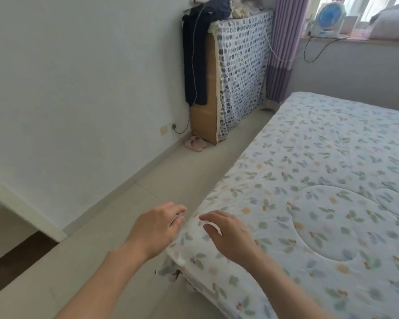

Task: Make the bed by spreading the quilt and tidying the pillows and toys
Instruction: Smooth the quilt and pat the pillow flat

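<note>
Leaf-printed quilt (309,180) is lying spread across the bed; left hand (157,229) and right hand (228,236) are hovering at its near corner, fingers loosely spread, holding nothing, likely to straighten the edge.

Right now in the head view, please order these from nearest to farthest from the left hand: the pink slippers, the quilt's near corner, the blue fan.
1. Quilt near corner: just right of the left hand, beside its fingertips.
2. Pink slippers: on the floor ahead, by the covered cabinet.
3. Blue fan: on the window sill, far right.
</note>
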`<state>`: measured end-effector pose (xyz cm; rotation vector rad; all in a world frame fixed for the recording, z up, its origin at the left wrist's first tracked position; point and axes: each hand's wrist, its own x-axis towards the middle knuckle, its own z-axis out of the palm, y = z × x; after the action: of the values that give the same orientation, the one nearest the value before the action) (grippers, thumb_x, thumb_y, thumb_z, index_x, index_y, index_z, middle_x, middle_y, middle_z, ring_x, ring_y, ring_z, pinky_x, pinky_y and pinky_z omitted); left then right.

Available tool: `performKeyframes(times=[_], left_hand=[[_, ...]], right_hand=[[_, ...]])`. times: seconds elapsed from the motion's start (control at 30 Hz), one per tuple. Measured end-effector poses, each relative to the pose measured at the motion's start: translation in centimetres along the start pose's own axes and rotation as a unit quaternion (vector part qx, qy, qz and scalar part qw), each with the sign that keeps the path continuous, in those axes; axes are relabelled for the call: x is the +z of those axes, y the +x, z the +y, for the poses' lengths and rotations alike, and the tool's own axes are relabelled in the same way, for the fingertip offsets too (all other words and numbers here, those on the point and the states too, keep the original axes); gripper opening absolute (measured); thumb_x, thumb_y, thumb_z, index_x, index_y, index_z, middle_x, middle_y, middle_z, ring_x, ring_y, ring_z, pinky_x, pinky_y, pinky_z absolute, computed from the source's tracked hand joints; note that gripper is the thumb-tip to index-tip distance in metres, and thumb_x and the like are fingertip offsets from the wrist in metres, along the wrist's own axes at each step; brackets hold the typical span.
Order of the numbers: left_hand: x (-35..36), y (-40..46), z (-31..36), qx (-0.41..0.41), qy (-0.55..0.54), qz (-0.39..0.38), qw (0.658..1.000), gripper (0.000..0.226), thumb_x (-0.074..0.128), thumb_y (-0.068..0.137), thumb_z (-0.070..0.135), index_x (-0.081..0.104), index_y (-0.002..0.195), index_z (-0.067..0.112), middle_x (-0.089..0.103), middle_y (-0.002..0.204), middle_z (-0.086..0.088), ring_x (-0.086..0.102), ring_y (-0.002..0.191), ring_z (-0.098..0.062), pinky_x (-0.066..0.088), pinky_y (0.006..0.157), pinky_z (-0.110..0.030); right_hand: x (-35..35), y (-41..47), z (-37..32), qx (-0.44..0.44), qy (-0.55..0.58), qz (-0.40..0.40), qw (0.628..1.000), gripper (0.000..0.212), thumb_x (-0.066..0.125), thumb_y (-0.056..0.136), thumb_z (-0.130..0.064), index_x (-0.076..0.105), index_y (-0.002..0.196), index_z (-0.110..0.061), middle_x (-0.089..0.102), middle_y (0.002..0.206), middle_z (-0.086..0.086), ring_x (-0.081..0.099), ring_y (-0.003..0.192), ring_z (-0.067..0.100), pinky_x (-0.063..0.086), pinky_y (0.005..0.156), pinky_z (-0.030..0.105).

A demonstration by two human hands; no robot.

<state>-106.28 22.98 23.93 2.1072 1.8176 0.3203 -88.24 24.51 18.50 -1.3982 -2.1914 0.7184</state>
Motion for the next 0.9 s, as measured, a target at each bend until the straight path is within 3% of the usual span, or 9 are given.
performKeyframes(times=[0.2,0.43,0.5,0.67,0.77,0.9], left_hand=[[-4.6,11.7,-7.5,0.041,-0.012,-0.014,0.999,0.055,0.027,0.078,0.044,0.058,0.119,0.024,0.061,0.119,0.006,0.058,0.110,-0.019,0.046,0.089,-0.033],[-6.5,26.4,-15.4,0.146,-0.033,-0.075,0.986,0.055,0.028,0.078,0.046,0.058,0.118,0.023,0.062,0.116,0.004,0.059,0.108,-0.019,0.047,0.087,-0.033],[-7.3,30.6,-17.1,0.198,-0.031,-0.103,0.974,0.059,0.025,0.077,0.050,0.058,0.118,0.023,0.062,0.116,0.005,0.058,0.109,-0.018,0.047,0.086,-0.031],[-10.6,40.9,-18.8,0.297,-0.015,-0.144,0.944,0.043,0.034,0.087,0.039,0.057,0.120,0.023,0.061,0.118,0.006,0.057,0.109,-0.016,0.046,0.089,-0.030],[-11.4,46.5,-17.9,0.357,-0.041,-0.153,0.921,0.034,0.042,0.091,0.032,0.059,0.119,0.020,0.063,0.116,0.003,0.059,0.107,-0.018,0.047,0.091,-0.033],[-10.5,53.3,-15.2,0.428,-0.049,-0.176,0.885,0.029,0.048,0.094,0.024,0.058,0.121,0.021,0.062,0.118,0.006,0.058,0.110,-0.014,0.042,0.089,-0.024]], right_hand=[[0.5,13.4,-2.6,0.034,-0.018,0.017,0.999,0.030,0.048,0.090,-0.023,0.064,0.114,-0.016,0.066,0.113,0.003,0.059,0.105,0.022,0.042,0.090,0.031],[2.6,25.2,-1.4,0.145,-0.046,0.097,0.984,0.027,0.050,0.093,-0.018,0.062,0.118,-0.018,0.063,0.118,-0.001,0.056,0.111,0.019,0.041,0.096,0.030],[3.0,28.1,-1.2,0.203,-0.042,0.136,0.969,0.028,0.050,0.094,-0.018,0.061,0.119,-0.019,0.063,0.119,-0.002,0.057,0.110,0.017,0.042,0.094,0.025],[2.1,34.6,-2.0,0.296,-0.035,0.220,0.929,0.028,0.050,0.094,-0.016,0.061,0.119,-0.016,0.063,0.115,-0.003,0.059,0.105,0.012,0.036,0.082,0.005],[1.5,37.3,-1.7,0.334,-0.046,0.263,0.904,0.026,0.053,0.092,-0.015,0.063,0.117,-0.014,0.066,0.110,0.000,0.061,0.100,0.014,0.041,0.083,0.012],[-0.1,40.6,0.7,0.388,-0.065,0.317,0.863,0.025,0.054,0.092,-0.016,0.064,0.114,-0.016,0.067,0.108,-0.003,0.061,0.099,0.012,0.044,0.083,0.016]])
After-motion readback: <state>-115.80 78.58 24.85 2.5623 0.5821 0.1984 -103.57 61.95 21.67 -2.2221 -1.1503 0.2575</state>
